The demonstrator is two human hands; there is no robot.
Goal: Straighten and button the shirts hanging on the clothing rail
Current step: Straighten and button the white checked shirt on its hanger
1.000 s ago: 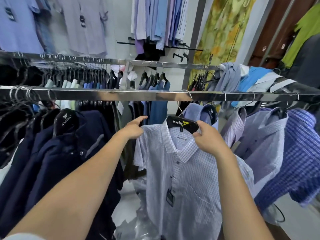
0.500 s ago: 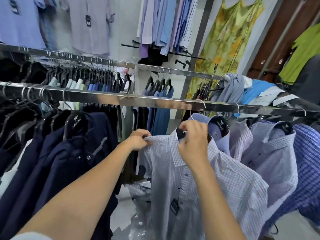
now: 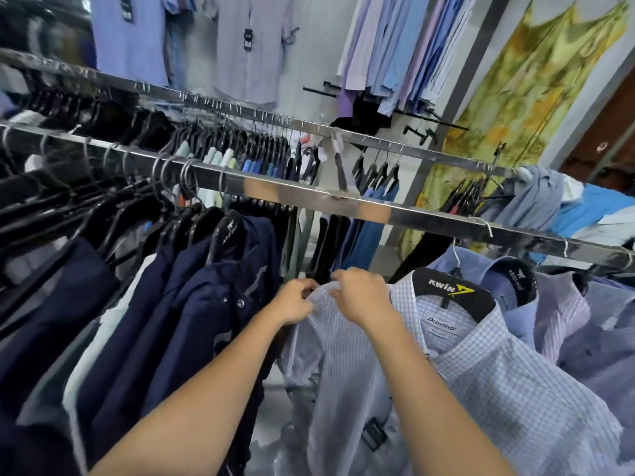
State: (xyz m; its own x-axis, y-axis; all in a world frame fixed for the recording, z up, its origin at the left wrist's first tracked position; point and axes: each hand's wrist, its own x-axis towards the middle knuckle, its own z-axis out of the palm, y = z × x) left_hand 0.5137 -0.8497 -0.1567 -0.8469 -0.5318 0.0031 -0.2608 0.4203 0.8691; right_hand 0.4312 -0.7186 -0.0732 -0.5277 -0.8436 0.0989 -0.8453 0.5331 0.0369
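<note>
Two-handed straightening in hand. Left of centre, beside the navy shirts (image 3: 192,304), pinches the checked shirt's (image 3: 498,379) shoulder edge with left hand (image 3: 295,302) and, just beside it, right hand (image 3: 360,297). Hangs lower right on a black hanger (image 3: 450,293) under the rail (image 3: 378,207). Next likely calls for smoothing, then buttoning.

pale blue checked shirt (image 3: 498,383), navy shirts (image 3: 192,304), black hanger (image 3: 450,293)

Right hand (image 3: 364,297) now on shirt (image 3: 515,389) shoulder

KWIN — centre hanger (image 3: 450,293), checked shirt (image 3: 515,389); ARISTINO — left hanger (image 3: 228,232), navy shirt (image 3: 206,321); neck label (image 3: 441,326) blurred.
</note>
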